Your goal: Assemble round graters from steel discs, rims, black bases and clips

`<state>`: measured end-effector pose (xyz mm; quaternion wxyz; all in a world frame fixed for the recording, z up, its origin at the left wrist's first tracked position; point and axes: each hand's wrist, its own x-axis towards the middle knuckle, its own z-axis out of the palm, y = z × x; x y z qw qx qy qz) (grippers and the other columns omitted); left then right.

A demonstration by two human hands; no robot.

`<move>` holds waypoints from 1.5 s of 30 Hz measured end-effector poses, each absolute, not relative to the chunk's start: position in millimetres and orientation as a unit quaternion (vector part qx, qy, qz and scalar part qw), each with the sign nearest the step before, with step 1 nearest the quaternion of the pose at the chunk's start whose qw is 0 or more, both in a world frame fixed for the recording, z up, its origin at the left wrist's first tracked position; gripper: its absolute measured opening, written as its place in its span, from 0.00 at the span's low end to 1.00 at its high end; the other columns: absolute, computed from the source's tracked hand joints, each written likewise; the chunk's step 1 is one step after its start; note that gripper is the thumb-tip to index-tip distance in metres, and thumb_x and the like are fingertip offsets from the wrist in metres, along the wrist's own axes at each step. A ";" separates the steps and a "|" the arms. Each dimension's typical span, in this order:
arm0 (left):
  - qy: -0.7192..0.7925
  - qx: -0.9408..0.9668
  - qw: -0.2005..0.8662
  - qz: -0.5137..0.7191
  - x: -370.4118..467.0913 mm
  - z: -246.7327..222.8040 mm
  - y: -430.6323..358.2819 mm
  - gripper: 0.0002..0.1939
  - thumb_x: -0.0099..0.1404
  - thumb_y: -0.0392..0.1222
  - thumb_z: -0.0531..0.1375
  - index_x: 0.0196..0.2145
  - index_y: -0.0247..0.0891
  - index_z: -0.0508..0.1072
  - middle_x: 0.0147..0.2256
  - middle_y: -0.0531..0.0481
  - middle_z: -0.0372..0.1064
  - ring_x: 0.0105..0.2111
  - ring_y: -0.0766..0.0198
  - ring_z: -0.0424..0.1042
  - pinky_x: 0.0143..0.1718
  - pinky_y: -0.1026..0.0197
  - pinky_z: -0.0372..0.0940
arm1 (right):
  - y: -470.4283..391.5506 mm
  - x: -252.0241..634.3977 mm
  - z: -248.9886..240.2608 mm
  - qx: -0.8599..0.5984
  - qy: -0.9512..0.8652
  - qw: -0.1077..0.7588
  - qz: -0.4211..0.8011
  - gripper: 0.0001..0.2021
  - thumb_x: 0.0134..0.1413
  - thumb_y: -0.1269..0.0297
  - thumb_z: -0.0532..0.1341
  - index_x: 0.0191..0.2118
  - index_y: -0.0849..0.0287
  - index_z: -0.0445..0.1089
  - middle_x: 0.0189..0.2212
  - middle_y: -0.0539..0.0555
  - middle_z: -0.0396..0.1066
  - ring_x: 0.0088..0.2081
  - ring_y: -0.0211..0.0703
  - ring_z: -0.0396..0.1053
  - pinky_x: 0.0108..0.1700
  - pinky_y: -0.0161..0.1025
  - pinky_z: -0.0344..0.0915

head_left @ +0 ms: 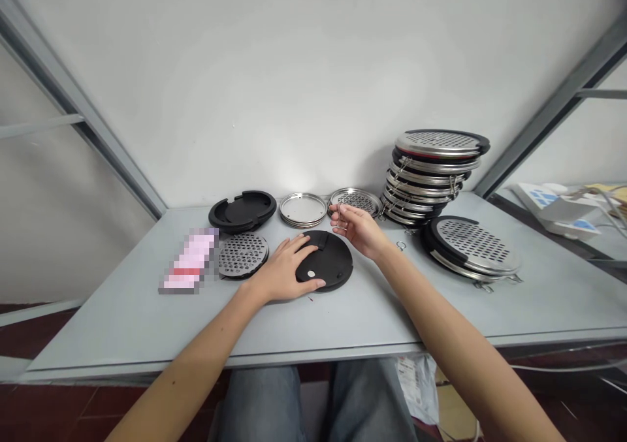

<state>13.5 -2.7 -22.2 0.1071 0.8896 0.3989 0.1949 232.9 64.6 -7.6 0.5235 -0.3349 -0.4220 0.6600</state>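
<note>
On the table in front of me lies a round black disc [336, 259] with a small white dot and a notch at its far side. My left hand [284, 269] rests over its left part, fingers stretched out and spread, thumb along the near edge. Just above the far right of the disc, my right hand [360, 230] is closed in a pinch around a small metal wire clip [339, 223]. To the left of the left hand is a perforated metal disc [241, 257]. A metal ring clip [401, 245] lies to the right of the right hand.
A black round tray [242, 208], plain metal discs [302, 208] and a perforated disc [360, 199] sit along the wall. A tall stack of clipped discs [431, 174] leans at the back right, with another assembled disc [475, 246] before it. A blurred phone-like object [190, 259] lies left.
</note>
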 end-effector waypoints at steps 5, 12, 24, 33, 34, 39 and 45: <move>0.409 0.888 0.097 0.187 13.2 -22.6 -1.5 0.36 0.59 0.60 0.61 0.59 0.39 0.63 0.62 0.40 0.55 0.62 0.47 0.54 0.63 0.42 0.49 | 63.8 232.4 -2.4 -0.322 -0.360 0.522 0.703 0.08 0.58 0.73 0.56 0.39 0.61 0.73 0.29 0.52 0.75 0.28 0.32 0.72 0.32 0.28 0.71; 0.453 0.866 0.025 0.209 26.9 -17.9 -11.5 0.40 0.50 0.66 0.64 0.54 0.38 0.68 0.53 0.41 0.66 0.51 0.45 0.64 0.54 0.43 0.59 | 63.5 231.7 0.4 -0.350 -0.315 0.529 0.706 0.10 0.59 0.79 0.53 0.38 0.65 0.72 0.35 0.59 0.77 0.34 0.35 0.75 0.38 0.27 0.74; 0.426 0.871 0.062 0.235 12.2 -17.7 -1.4 0.27 0.63 0.55 0.58 0.54 0.38 0.67 0.55 0.41 0.62 0.55 0.49 0.61 0.58 0.46 0.57 | 65.0 231.4 -6.2 -0.345 -0.381 0.506 0.692 0.10 0.56 0.80 0.56 0.39 0.65 0.73 0.40 0.59 0.77 0.38 0.35 0.76 0.44 0.28 0.73; 0.451 0.864 0.075 0.211 24.7 -27.7 -1.1 0.32 0.64 0.57 0.56 0.60 0.38 0.59 0.59 0.39 0.58 0.59 0.47 0.58 0.59 0.45 0.55 | 68.7 231.9 -19.1 -0.404 -0.494 0.502 0.585 0.17 0.45 0.70 0.69 0.43 0.61 0.69 0.33 0.56 0.78 0.38 0.43 0.76 0.37 0.36 0.75; 0.454 0.863 0.070 0.211 26.9 -26.3 -0.8 0.32 0.64 0.57 0.56 0.60 0.39 0.59 0.58 0.40 0.59 0.58 0.47 0.59 0.58 0.45 0.56 | 69.6 231.3 -20.9 -0.411 -0.513 0.501 0.562 0.17 0.44 0.68 0.70 0.41 0.61 0.69 0.31 0.56 0.78 0.37 0.44 0.76 0.36 0.37 0.74; 0.480 0.851 0.048 0.209 36.2 -14.7 13.4 0.29 0.65 0.57 0.55 0.58 0.39 0.62 0.50 0.41 0.68 0.49 0.48 0.68 0.52 0.47 0.62 | 75.1 232.5 -28.5 -0.440 -0.632 0.499 0.397 0.10 0.45 0.63 0.67 0.35 0.62 0.74 0.33 0.57 0.77 0.31 0.44 0.75 0.37 0.42 0.73; 0.530 0.812 0.028 0.244 45.1 -18.7 39.4 0.16 0.66 0.46 0.56 0.48 0.38 0.71 0.39 0.44 0.73 0.40 0.53 0.73 0.40 0.54 0.67 | 74.0 234.9 -33.5 -0.446 -0.729 0.453 0.254 0.08 0.48 0.67 0.64 0.36 0.58 0.77 0.32 0.55 0.78 0.36 0.46 0.75 0.42 0.42 0.71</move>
